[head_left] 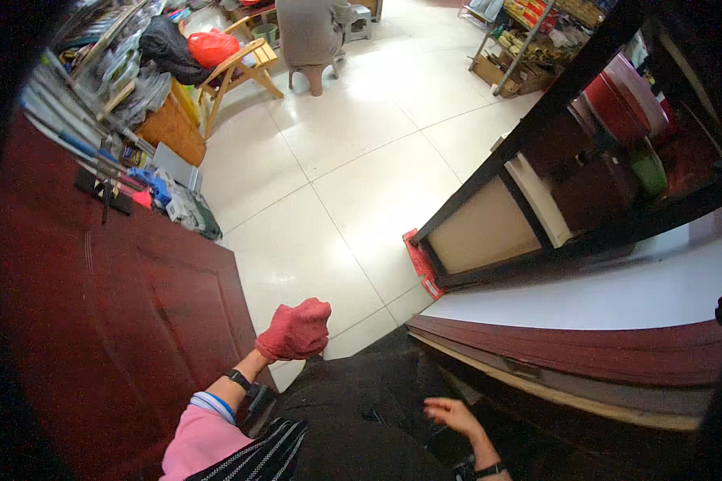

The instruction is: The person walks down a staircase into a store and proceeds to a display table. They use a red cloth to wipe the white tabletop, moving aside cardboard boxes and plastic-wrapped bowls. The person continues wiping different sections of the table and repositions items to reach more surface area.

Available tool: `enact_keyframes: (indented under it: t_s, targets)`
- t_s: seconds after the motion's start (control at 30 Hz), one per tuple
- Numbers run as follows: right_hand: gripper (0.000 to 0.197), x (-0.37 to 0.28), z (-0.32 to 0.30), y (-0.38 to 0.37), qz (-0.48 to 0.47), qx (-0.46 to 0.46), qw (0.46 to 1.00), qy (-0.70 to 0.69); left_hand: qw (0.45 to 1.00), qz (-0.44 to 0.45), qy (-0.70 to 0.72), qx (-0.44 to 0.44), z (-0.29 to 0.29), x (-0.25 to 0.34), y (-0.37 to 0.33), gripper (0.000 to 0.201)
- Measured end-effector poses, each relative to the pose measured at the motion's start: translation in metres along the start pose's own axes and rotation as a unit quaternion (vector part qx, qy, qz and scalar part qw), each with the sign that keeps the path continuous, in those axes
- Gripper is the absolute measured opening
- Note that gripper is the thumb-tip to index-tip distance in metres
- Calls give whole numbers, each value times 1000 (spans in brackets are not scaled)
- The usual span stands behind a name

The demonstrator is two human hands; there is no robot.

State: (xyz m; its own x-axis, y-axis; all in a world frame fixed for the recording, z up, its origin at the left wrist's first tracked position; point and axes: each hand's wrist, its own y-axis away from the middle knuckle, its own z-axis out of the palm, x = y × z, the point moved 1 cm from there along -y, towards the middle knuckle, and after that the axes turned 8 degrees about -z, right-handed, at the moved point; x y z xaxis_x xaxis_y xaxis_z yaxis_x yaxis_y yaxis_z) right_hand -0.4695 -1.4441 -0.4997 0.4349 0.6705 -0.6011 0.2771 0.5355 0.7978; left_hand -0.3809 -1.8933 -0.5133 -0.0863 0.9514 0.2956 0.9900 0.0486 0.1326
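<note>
Head view: red cloth [303, 324] covers the left hand [284, 340] near a dark-red door [128, 297], its grip I cannot tell; the right hand [452, 414] curls loosely. Black-framed shelving [529, 127] stands at right, a wooden chair [257, 59] farther ahead.

- My view comes from the left of two fisheye cameras on my head, looking steeply down and ahead, upright and unmirrored.
- Nearest the lens sits my own dark-clad front [353, 409], at the lower edge, with my right hand [455, 416] and the red cloth [295, 331] close above or beside it.
- Beyond, it faces across the tiled floor [353, 184] to a seated person [309, 32], well off at the top.
- The lens bends the red door [120, 280] leftward; black rounds the corners.
</note>
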Motion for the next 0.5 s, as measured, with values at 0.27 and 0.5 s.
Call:
enact_keyframes:
  t_s: [0.27, 0.5]
  targets:
    - [30, -240, 82, -148, -214, -170, 953, -134, 982, 2, 186, 14, -83, -90, -23, 13]
    - [29, -392, 119, -243, -218, -140, 955, 147, 973, 40, 206, 93, -148, -82, -111, 44]
